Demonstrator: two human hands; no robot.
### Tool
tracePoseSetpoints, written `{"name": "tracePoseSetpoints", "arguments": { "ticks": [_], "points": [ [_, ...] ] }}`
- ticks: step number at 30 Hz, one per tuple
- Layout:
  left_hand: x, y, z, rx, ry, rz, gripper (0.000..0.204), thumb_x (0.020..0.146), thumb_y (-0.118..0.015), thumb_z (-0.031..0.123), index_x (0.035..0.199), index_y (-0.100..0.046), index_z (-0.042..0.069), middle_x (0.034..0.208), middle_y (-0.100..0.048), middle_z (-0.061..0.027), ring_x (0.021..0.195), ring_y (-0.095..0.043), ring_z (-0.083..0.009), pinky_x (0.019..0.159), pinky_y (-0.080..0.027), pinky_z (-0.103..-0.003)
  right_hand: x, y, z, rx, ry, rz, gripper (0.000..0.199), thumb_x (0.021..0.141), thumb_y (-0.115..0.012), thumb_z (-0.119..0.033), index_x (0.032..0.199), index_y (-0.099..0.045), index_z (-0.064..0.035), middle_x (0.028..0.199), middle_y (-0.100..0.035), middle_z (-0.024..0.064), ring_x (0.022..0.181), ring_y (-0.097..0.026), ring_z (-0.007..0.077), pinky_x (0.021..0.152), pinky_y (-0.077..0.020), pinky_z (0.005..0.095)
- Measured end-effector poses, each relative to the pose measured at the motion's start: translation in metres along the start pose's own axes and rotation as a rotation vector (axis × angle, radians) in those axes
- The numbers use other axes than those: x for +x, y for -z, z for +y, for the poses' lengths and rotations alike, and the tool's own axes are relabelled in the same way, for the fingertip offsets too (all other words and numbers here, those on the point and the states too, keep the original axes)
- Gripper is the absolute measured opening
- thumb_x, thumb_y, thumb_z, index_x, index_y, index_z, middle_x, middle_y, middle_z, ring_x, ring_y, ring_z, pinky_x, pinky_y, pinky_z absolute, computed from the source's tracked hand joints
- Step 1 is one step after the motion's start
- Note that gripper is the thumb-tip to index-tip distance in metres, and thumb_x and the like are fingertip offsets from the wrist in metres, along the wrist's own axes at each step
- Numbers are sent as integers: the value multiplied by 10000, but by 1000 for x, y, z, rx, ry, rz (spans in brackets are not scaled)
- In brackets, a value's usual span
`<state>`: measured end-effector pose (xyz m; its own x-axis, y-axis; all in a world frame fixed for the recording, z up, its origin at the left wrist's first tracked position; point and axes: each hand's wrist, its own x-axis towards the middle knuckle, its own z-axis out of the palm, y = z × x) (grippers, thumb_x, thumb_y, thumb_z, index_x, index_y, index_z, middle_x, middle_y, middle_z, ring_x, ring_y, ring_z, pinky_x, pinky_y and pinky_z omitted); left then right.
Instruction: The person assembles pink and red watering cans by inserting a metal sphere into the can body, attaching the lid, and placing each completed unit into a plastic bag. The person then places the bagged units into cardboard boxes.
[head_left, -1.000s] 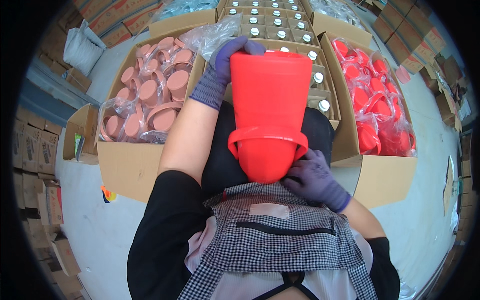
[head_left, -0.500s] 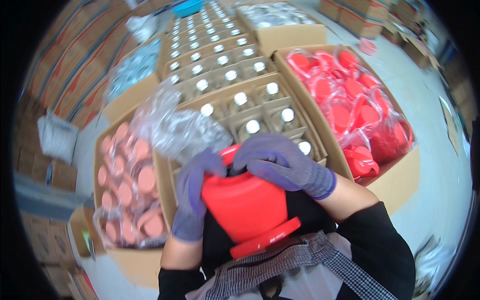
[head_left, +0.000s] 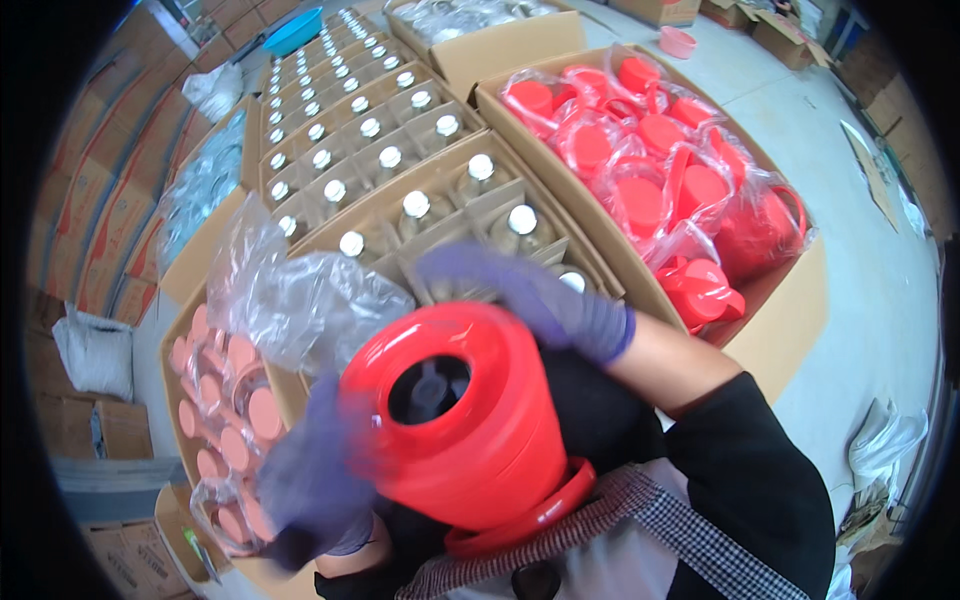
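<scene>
A glossy red jug body (head_left: 480,430) with a round dark opening stands tilted against my apron, its wider red rim or ring low at my lap. My left hand (head_left: 325,465), in a purple-grey glove, is at its left side, smeared by motion, so its grip is unclear. Behind the top of the jug body my right hand (head_left: 540,300), gloved alike, stretches its fingers leftward over the divided box and holds nothing visible. Right behind the hands is the cardboard box (head_left: 600,255) of glass bottle-like pieces (head_left: 415,215) with silvery tops.
An open box of red plastic-wrapped jug parts (head_left: 650,200) stands at right. Pink jug parts (head_left: 235,445) fill a box at left, beside crumpled clear plastic (head_left: 315,300). A blue basin (head_left: 293,32) sits at the back; a pink basin (head_left: 677,42) is on the floor.
Both hands have come off the jug body's top opening, the left moving down and left, the right staying just behind. The jug body has tipped, so its opening now shows. The view has shifted right.
</scene>
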<state>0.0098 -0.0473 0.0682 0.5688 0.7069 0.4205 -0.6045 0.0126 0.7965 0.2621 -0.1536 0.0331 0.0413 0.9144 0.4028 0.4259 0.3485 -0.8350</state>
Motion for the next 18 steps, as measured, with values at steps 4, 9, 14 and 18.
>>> {"name": "tracePoseSetpoints", "arguments": {
  "ticks": [4,9,14,18],
  "points": [
    [-28,26,22,169,-56,70,454,964,-646,327,1240,-668,-32,1242,-704,-163,1078,-691,-288,909,-541,-403,-6,-2,-4,296,103,39,749,1023,-522,-518,1544,-412,8,1576,-452,202,1487,-407,297,1239,-289,397],
    [-29,2,34,348,-57,58,550,897,-712,357,1293,-653,-19,1295,-687,-156,1160,-668,-291,990,-514,-407,-12,-5,-25,125,-249,166,773,1051,-502,-502,1589,-315,22,1597,-418,207,1491,-399,308,1242,-296,418],
    [0,-10,26,503,18,-193,664,830,-777,388,1346,-638,-6,1348,-670,-150,1242,-644,-295,1071,-487,-411,-13,-17,-46,727,148,57,604,1126,-381,-387,1567,-335,23,1597,-418,183,1454,-447,277,1215,-349,407],
    [31,-15,37,501,71,-337,724,732,-852,305,1347,-636,-11,1334,-674,-131,1214,-648,-245,1076,-482,-387,30,-4,-31,997,-46,70,488,1095,-496,-250,1514,-420,-13,1484,-532,147,1367,-521,200,1156,-424,423]
  ]
}}
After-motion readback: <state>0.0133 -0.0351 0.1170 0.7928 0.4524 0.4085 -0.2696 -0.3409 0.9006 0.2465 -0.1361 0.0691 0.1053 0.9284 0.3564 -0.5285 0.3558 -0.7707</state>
